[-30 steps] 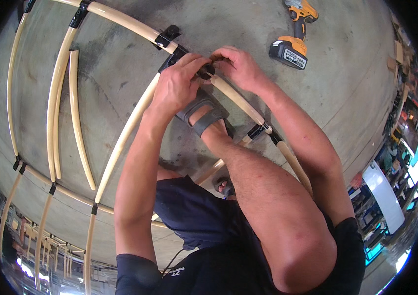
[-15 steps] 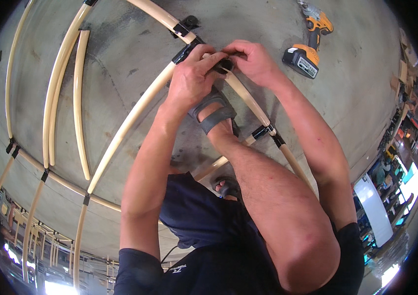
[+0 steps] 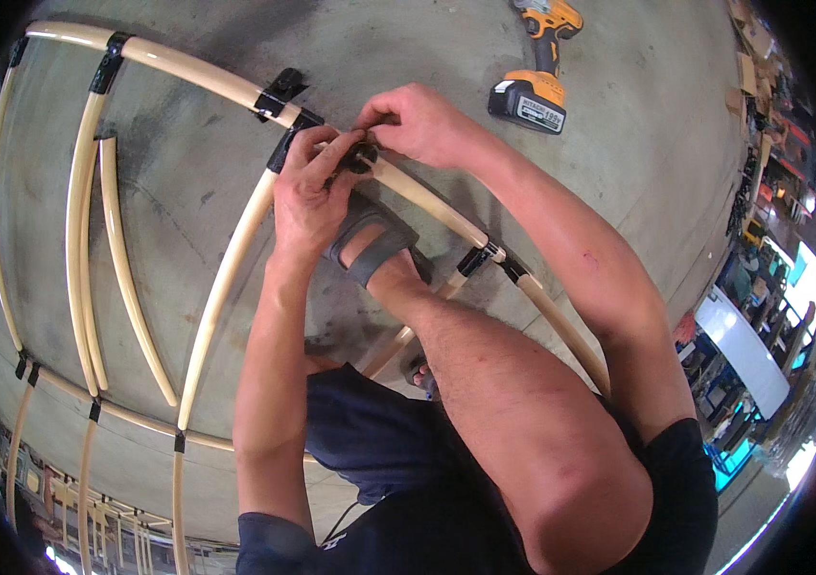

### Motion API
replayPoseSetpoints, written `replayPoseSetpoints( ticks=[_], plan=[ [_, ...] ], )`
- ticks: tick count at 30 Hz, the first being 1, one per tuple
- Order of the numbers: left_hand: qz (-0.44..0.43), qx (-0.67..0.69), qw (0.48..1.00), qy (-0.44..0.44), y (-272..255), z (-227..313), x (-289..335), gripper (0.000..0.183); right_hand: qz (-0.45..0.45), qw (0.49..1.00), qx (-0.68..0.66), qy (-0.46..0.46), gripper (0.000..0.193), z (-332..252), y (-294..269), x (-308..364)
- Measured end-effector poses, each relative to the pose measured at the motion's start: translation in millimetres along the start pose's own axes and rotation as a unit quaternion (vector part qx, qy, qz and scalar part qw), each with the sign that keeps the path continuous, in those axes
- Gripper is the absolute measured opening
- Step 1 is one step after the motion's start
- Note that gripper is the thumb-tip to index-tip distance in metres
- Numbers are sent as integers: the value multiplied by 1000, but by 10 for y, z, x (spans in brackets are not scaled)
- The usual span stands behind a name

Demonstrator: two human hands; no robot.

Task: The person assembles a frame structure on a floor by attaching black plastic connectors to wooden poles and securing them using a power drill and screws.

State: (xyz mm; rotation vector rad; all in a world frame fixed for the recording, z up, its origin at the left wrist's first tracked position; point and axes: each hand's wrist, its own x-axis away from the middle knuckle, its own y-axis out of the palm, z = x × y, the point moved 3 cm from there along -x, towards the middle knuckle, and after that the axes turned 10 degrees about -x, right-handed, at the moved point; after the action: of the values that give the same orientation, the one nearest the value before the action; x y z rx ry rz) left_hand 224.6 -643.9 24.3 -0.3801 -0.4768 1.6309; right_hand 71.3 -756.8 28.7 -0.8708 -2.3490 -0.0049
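Cream-coloured pipes meet at black clamp joints in a frame lying on the floor. My left hand is closed on a black pipe joint, its thumb and fingers pressed around the side of it. Just to the right, my right hand pinches at the top of that joint, fingertips close to the left ones. Whatever lies between the right fingertips is too small and hidden to name. From the joint, one pipe slopes down to the right toward another black joint.
An orange and black cordless power tool lies on the concrete floor beyond my right hand. Loose cream pipes lie inside the frame at left. My sandalled foot is right below the joint. A cluttered shelf runs along the right.
The view has shifted, so the frame and power tool appear further left. Both hands stay at the same joint; the right hand has drawn slightly away from the left.
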Motion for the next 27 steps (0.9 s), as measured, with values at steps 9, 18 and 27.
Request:
replayPoseSetpoints(
  ticks=[9,18,27],
  plan=[
    [5,-9,1000,-14,-29,-47,27,47,-22,985,-149,87,22,144,89,50],
    [9,-11,1000,-12,-15,-23,17,45,-25,996,-39,74,22,90,66,-40],
    [15,-10,1000,-14,-15,-72,26,45,-93,993,-34,68,22,43,55,-121]
  ],
)
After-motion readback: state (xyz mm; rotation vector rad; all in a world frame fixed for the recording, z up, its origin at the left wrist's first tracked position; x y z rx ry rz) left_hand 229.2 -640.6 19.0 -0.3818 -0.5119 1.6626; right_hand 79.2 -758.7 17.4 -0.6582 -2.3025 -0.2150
